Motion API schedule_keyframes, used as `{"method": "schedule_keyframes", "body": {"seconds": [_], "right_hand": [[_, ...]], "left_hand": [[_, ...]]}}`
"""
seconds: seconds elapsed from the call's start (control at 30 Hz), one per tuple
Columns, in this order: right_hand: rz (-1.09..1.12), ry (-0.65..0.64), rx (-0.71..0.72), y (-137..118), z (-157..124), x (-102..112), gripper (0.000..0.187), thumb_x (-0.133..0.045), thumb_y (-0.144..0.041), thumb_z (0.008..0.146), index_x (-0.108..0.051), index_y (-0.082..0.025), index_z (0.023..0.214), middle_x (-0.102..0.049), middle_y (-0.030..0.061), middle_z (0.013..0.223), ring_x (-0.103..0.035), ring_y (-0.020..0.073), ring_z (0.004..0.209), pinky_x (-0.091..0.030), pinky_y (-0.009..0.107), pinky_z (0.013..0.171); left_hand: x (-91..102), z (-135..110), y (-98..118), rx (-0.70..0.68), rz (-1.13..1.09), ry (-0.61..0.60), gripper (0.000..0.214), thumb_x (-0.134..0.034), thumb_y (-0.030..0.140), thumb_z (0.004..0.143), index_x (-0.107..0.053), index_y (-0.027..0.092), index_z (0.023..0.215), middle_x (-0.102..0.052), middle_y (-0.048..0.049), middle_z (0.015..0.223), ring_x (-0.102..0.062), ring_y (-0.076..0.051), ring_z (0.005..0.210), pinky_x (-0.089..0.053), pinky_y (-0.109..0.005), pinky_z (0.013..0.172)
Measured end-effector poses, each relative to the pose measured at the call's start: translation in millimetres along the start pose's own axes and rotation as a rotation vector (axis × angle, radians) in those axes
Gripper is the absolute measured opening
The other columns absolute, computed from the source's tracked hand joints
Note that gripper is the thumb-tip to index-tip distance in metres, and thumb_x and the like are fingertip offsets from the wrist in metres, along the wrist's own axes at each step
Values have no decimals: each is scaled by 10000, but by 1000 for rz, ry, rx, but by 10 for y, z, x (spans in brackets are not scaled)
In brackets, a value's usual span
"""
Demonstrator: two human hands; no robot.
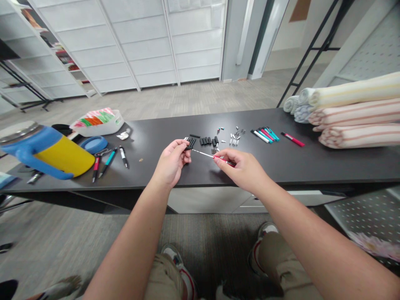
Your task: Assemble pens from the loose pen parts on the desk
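My left hand (173,161) is closed in a pinch on a small black pen part (189,143) above the dark table (312,160). My right hand (243,166) is closed on a red pen barrel (225,161), from which a thin white refill (203,153) sticks out toward the left hand. Just beyond the hands lie several black pen grips (208,141) and several small silver tips and springs (235,137).
Assembled teal, white and red pens (265,135) lie right of the parts, with one red pen (292,139) apart. Rolled striped towels (353,112) are stacked at the right end. At left are a blue-and-yellow jug (50,152), three pens (108,160), a blue lid (93,143) and a white tray (98,121).
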State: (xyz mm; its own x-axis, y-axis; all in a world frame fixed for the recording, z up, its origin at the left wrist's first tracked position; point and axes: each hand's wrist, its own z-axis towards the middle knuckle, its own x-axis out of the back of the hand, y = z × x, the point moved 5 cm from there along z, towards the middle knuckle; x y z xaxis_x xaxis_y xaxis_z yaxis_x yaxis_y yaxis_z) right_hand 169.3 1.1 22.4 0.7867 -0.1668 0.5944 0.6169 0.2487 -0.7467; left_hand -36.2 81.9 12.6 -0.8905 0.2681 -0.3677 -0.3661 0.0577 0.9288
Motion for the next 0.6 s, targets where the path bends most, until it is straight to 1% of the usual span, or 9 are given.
{"method": "schedule_keyframes", "body": {"seconds": [0.2, 0.3, 0.43, 0.6], "right_hand": [[-1, -20, -16, -13, -13, -11, 241, -654, -435, 996, -783, -240, 1053, -726, -14, 758, -570, 146, 612, -394, 272, 586], [-42, -43, 9, -38, -24, -41, 215, -647, -414, 1002, -778, -253, 1057, -743, -24, 779, -564, 139, 605, -383, 274, 589], [-129, -67, 80, -81, -36, -86, 174, -637, -354, 1008, -771, -253, 1051, -767, -21, 838, -591, 140, 646, -388, 277, 624], [-196, -74, 98, -92, -44, -106, 162, -631, -350, 1010, -760, -258, 1042, -769, -15, 842, -612, 155, 668, -379, 280, 636]], "left_hand": [[-10, -11, 4, 3, 21, 6, 79, -660, 214, 916, -637, 167, 976, -582, 21, 684, -502, -86, 581, -465, -208, 605], [-17, -16, -1, -1, 65, 11, 77, -656, 223, 915, -641, 170, 969, -580, 22, 686, -511, -88, 591, -457, -203, 607], [-43, -26, -11, -40, 195, -20, 87, -650, 255, 929, -652, 174, 959, -591, 18, 691, -520, -91, 598, -434, -202, 606], [-74, -47, -25, -90, 449, -55, 130, -621, 307, 973, -666, 186, 993, -616, 18, 706, -530, -98, 618, -426, -214, 622]]}}
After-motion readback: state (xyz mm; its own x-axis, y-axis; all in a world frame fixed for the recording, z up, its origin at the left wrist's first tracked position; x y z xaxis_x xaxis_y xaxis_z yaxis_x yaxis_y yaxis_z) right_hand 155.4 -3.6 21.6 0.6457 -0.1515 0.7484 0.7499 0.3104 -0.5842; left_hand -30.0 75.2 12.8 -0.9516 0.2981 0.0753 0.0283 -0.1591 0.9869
